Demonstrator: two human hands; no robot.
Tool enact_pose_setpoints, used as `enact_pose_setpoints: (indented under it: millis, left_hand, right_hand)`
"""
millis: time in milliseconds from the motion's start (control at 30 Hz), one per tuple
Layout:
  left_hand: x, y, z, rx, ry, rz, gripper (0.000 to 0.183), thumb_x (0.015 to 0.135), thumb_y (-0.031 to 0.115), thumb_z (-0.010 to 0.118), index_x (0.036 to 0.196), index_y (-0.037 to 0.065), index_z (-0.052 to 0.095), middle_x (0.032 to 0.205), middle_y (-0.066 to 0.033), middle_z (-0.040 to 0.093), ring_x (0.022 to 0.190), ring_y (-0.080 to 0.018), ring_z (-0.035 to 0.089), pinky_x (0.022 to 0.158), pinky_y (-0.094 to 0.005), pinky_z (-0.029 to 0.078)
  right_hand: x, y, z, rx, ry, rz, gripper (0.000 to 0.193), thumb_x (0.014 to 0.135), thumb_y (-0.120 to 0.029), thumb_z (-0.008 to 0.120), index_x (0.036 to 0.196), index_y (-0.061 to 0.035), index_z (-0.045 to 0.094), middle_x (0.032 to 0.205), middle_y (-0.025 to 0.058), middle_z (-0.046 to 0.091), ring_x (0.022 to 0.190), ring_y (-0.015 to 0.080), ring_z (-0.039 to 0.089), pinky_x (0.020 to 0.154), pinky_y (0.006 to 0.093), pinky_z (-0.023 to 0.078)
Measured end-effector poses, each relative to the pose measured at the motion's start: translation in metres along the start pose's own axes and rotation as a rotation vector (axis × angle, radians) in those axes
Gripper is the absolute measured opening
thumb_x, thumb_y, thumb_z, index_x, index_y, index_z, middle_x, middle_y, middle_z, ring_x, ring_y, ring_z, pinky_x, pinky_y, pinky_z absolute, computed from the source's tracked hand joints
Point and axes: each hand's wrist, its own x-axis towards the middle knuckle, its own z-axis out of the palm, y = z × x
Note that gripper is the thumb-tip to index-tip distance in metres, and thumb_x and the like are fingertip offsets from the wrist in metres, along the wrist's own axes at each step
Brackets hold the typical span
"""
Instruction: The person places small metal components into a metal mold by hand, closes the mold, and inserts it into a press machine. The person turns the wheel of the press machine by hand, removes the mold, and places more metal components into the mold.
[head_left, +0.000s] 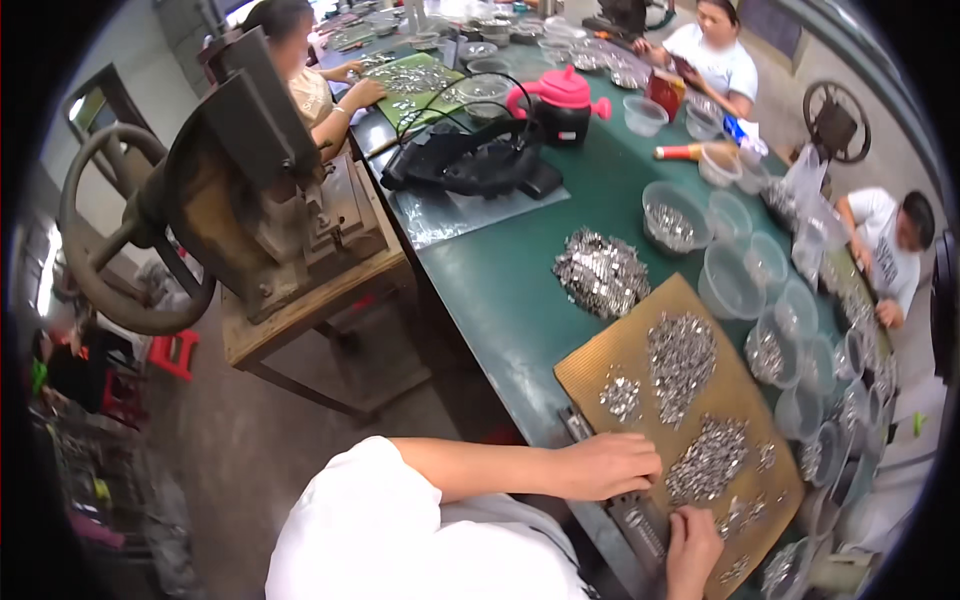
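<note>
My left hand (608, 466) reaches in from the left with its fingers pressed together and curled over a long, narrow metal fixture (638, 530) at the table's edge. Nearer to me, my right hand (693, 546) bends its fingers in a pinch beside the same fixture. Whatever the fingertips hold is too small or hidden. Beyond both hands lies a tan ribbed board (592, 366). On it are a pile of small silvery metal pieces (707, 460) next to my fingers, a longer pile (682, 360) farther off, and a little heap (620, 398).
A mound of flat metal parts (602, 272) sits past the board on the green table (500, 290). Clear plastic bowls (735, 280) line the right. A black bag (470, 165) and pink-lidded jug (565, 100) stand farther away. A handwheel press (230, 190) is at left; several people work around.
</note>
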Motion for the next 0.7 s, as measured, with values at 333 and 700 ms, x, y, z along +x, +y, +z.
enact_pose_setpoints:
  millis: [333, 700]
  left_hand:
    - [-0.002, -0.005, 0.021, -0.146, 0.069, 0.013, 0.016, 0.092, 0.013, 0.07, 0.105, 0.005, 0.064, 0.1, -0.0142, 0.063, 0.101, -0.0355, 0.062, 0.089, -0.0452, 0.051]
    - [0.067, -0.045, 0.055, 0.005, -0.083, -0.219, 0.018, 0.086, 0.005, 0.077, 0.102, 0.006, 0.07, 0.094, -0.0112, 0.068, 0.089, -0.03, 0.066, 0.077, -0.0395, 0.052]
  right_hand:
    - [-0.052, 0.017, 0.009, 0.065, 0.204, 0.116, 0.006, 0.094, -0.009, 0.069, 0.097, -0.0035, 0.068, 0.091, 0.0168, 0.068, 0.082, 0.0397, 0.067, 0.071, 0.0464, 0.052]
    - [-0.025, 0.089, 0.022, 0.255, 0.191, 0.141, 0.011, 0.094, -0.007, 0.069, 0.105, -0.0057, 0.068, 0.106, 0.0104, 0.072, 0.099, 0.0307, 0.068, 0.089, 0.0388, 0.053]
